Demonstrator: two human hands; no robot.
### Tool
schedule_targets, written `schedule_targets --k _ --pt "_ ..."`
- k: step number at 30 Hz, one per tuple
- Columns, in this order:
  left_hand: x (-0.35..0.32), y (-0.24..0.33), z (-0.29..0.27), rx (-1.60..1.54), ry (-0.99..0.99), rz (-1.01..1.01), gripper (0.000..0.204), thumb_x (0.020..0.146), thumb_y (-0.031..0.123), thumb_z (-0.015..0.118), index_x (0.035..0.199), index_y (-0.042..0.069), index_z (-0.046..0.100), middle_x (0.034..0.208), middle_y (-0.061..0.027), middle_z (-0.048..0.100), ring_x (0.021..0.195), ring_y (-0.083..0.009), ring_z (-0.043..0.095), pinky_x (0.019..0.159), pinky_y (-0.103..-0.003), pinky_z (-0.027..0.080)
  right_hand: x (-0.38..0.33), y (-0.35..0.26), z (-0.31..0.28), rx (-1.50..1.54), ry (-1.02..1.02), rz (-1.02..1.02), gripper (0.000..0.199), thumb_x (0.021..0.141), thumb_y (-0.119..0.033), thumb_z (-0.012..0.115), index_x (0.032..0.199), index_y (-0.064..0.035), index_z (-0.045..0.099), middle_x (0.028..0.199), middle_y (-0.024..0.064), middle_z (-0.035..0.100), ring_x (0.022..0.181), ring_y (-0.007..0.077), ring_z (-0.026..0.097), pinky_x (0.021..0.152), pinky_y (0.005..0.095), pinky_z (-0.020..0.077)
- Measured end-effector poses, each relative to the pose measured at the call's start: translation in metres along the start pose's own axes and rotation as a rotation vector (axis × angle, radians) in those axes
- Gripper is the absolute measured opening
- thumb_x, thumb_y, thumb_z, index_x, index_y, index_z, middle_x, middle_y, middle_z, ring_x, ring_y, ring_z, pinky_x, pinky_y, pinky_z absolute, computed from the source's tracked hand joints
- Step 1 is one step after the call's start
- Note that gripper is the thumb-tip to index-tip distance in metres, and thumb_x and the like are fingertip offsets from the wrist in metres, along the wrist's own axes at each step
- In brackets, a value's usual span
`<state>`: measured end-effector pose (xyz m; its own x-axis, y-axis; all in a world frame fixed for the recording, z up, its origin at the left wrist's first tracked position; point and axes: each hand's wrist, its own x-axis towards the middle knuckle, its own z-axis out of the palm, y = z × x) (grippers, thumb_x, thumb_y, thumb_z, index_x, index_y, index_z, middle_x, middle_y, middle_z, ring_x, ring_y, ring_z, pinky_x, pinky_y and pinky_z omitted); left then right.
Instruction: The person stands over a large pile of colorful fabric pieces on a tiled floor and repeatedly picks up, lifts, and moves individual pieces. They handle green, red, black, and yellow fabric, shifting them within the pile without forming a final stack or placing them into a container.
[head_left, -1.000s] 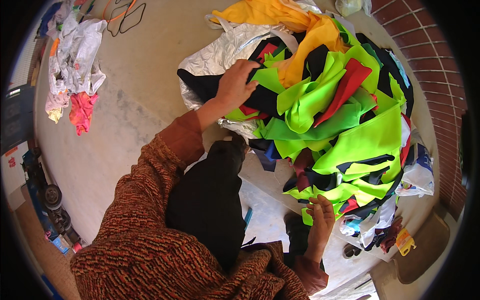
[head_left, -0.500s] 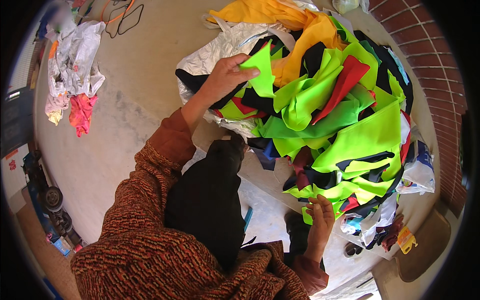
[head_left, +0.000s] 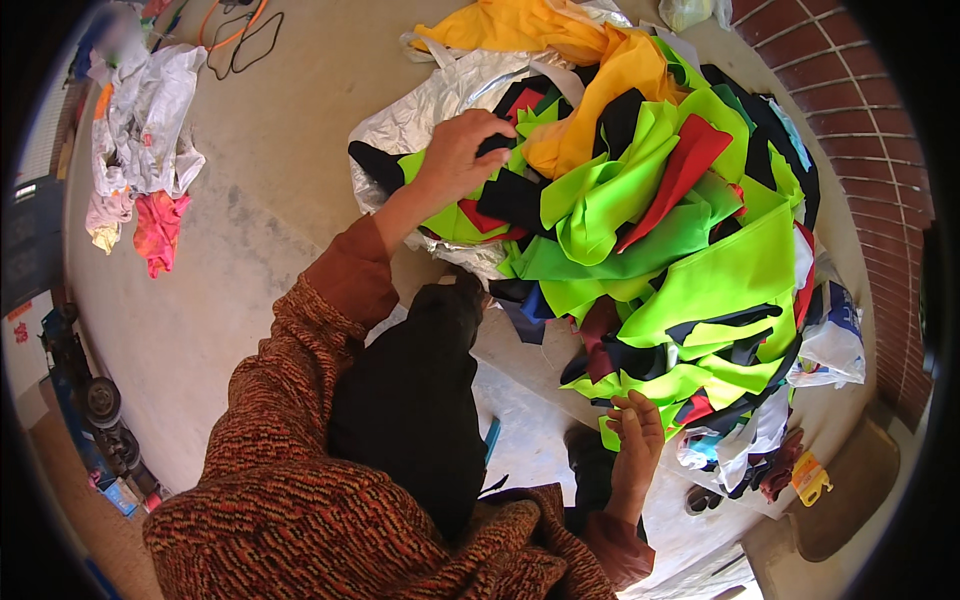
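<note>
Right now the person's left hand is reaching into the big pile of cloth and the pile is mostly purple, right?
Not quite. The left hand does reach into the pile of cloth, but the head view shows it mostly bright green, with black, red and yellow pieces.

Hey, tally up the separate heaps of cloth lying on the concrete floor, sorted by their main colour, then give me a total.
Mostly neon green heap of fabric scraps, under both hands: 1
Mostly white heap of garments, with a pink piece at its lower end: 1
Total: 2
</note>
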<state>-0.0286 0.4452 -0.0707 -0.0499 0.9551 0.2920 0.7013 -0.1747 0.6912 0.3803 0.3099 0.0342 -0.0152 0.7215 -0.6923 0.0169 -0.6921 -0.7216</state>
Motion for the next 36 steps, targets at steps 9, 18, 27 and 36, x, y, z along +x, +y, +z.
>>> schedule_targets --k 9,18,27,36 --pt "0.055 0.017 0.079 0.189 -0.366 -0.249 0.049 0.079 0.03 0.066 0.125 0.016 0.055 0.134 -0.0174 0.043 0.12 -0.0308 0.045 0.096 -0.038 0.038 0.0 0.007 -0.005 0.004 -0.019 0.017 0.029 0.089 -0.014 0.057 0.115 -0.0019 0.052 0.102 0.0094 0.063 0.084 0.0127 0.061 0.075 0.0245 0.0493" --pt "0.049 0.03 0.014 -0.922 0.01 -0.341 0.04 0.09 0.014 0.057 0.128 0.003 0.051 0.13 -0.0058 0.051 0.119 -0.0132 0.045 0.104 -0.028 0.028 0.001 0.007 -0.005 0.035 -0.021 0.019 0.028 0.089 -0.013 0.056 0.115 -0.0016 0.052 0.101 0.0104 0.063 0.083 0.0132 0.062 0.075 0.0241 0.0498" --pt "0.018 -0.003 0.001 -0.888 0.349 -0.663 0.025 0.078 -0.006 0.064 0.103 -0.002 0.064 0.095 -0.0065 0.065 0.085 -0.0097 0.06 0.077 -0.021 0.048 0.003 0.007 -0.003 0.029 -0.029 0.025 0.028 0.09 -0.013 0.056 0.115 -0.0012 0.052 0.101 0.0106 0.063 0.082 0.0133 0.062 0.074 0.0238 0.05" --pt "0.031 0.022 -0.016 -0.998 0.123 -0.71 0.019 0.085 0.004 0.053 0.102 -0.002 0.061 0.09 -0.0035 0.063 0.077 -0.009 0.059 0.072 -0.022 0.048 0.004 0.01 -0.004 0.034 -0.031 0.019 0.028 0.09 -0.013 0.055 0.116 -0.001 0.051 0.101 0.0103 0.063 0.083 0.013 0.062 0.073 0.0233 0.0496"
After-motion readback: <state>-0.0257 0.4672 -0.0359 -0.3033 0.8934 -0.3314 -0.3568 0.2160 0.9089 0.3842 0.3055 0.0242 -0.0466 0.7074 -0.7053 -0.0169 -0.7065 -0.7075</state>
